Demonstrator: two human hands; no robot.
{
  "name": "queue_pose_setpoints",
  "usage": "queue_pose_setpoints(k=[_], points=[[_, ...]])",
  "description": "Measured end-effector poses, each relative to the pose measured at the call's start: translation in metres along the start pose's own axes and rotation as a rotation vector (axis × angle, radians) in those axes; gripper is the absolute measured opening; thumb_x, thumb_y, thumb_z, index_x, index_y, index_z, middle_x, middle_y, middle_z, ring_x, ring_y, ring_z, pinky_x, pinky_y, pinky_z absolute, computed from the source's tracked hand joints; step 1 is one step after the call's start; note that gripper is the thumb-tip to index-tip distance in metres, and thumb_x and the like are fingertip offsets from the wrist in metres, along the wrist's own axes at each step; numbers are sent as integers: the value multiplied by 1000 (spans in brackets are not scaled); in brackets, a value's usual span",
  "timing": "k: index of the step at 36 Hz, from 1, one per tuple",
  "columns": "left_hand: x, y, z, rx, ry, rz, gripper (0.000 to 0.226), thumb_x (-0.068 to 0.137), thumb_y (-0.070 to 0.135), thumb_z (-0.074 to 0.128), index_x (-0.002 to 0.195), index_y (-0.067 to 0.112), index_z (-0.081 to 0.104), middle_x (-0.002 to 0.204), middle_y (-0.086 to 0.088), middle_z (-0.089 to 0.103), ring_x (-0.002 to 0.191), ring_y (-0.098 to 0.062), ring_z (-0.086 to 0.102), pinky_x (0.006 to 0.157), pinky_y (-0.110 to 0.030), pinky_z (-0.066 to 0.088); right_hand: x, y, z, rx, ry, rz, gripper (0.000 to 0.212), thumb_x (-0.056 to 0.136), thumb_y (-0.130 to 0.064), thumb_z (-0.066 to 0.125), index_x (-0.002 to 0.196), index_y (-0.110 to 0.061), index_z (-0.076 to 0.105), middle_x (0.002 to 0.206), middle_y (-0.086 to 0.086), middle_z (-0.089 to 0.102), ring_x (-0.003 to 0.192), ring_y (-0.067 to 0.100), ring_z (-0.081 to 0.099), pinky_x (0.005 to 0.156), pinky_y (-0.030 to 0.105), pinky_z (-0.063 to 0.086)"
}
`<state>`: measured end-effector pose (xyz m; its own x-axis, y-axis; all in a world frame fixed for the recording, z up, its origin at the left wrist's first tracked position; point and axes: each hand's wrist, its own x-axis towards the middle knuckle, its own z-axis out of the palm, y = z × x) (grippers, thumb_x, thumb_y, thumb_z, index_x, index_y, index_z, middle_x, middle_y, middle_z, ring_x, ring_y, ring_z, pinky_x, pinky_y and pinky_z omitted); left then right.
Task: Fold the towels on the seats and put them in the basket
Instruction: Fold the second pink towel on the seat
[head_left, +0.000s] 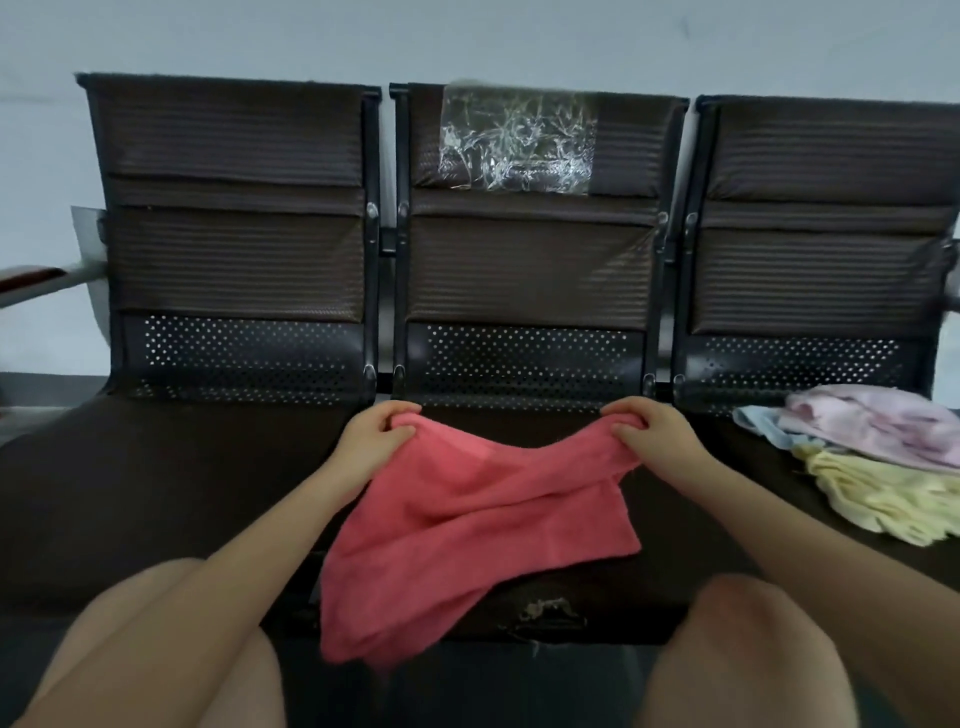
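A coral-pink towel (467, 525) lies over the middle seat (524, 410), its lower end hanging past the seat's front edge. My left hand (376, 436) pinches its far left corner and my right hand (649, 431) pinches its far right corner, with the top edge sagging between them. On the right seat lies a loose heap: a pale pink towel (878, 426) on top, a light blue towel (763, 423) peeking out beneath it, and a yellow towel (883, 499) nearer to me. No basket is in view.
Three dark seats stand in a row with perforated metal backs; the left seat (171, 483) holds nothing. A crumpled clear plastic sheet (517, 137) is stuck on the middle backrest. My bare knees (171, 649) fill the lower corners. A wooden armrest (26, 275) shows at far left.
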<state>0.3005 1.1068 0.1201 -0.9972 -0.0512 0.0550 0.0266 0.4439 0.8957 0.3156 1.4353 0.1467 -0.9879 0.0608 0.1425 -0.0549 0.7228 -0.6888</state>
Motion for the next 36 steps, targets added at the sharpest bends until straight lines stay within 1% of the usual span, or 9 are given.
queue_pose_setpoints(k=[3, 7, 13, 16, 18, 21, 25, 29, 36], points=[[-11, 10, -11, -9, 42, 81, 30, 90, 4, 59, 114, 21, 67, 117, 3, 63, 114, -16, 56, 104, -35, 43, -12, 0, -11, 27, 20, -32, 24, 92, -7, 56, 109, -19, 67, 103, -9, 61, 98, 6, 53, 76, 17, 38], [-23, 24, -26, 36, 107, 182, 32, 90, 3, 60, 118, 18, 66, 119, 3, 63, 114, -13, 56, 104, -31, 42, -17, -3, -27, 32, 116, -109, 24, 91, -5, 58, 110, -16, 68, 102, -8, 62, 97, 6, 54, 69, 4, 35], [-20, 51, -53, 9, 213, 212, 35, 91, 4, 59, 123, 15, 64, 123, 1, 62, 114, -13, 55, 97, -22, 40, -6, -34, -57, 41, 312, -235, 27, 91, -3, 57, 113, -13, 68, 99, -7, 62, 98, 9, 56, 80, 13, 37], [-16, 79, -70, -29, 272, 280, 36, 91, 4, 60, 124, 16, 64, 124, 2, 62, 116, -14, 57, 101, -25, 43, 3, -62, -82, 153, 437, -265, 27, 90, -3, 57, 113, -11, 69, 100, -4, 63, 95, 7, 54, 71, -2, 32], [-17, 104, -79, -115, 314, 335, 36, 92, 4, 59, 125, 15, 63, 120, 5, 62, 108, -7, 59, 93, -15, 46, 9, -78, -98, 244, 473, -266, 27, 90, -3, 58, 112, -11, 69, 100, -4, 64, 95, 7, 54, 70, -7, 30], [-20, 135, -90, -258, 334, 379, 34, 93, 4, 58, 124, 18, 62, 110, 9, 65, 96, -2, 61, 81, -15, 51, 15, -92, -114, 303, 444, -278, 26, 89, -4, 60, 111, -13, 70, 101, -3, 65, 94, 7, 55, 70, -6, 34], [-23, 155, -101, -326, 347, 408, 31, 91, 6, 62, 118, 21, 64, 118, 1, 67, 107, -11, 61, 95, -27, 48, 16, -102, -127, 493, 392, -240, 24, 88, -6, 63, 105, -20, 71, 101, -3, 66, 94, 7, 57, 74, 2, 43], [-24, 169, -107, -404, 399, 417, 28, 90, 7, 64, 114, 22, 66, 117, 2, 66, 110, -10, 60, 104, -32, 45, 16, -114, -138, 898, 178, -169, 20, 87, -2, 62, 98, -16, 70, 96, 3, 70, 85, 11, 63, 70, 17, 51], [-26, 198, -124, -580, 409, 466, 21, 90, 10, 65, 108, 20, 67, 107, 3, 64, 97, -2, 61, 82, -11, 46, 8, -134, -151, 949, -59, -216, 22, 91, -5, 56, 107, -14, 68, 100, 4, 70, 86, 11, 65, 71, 20, 52]])
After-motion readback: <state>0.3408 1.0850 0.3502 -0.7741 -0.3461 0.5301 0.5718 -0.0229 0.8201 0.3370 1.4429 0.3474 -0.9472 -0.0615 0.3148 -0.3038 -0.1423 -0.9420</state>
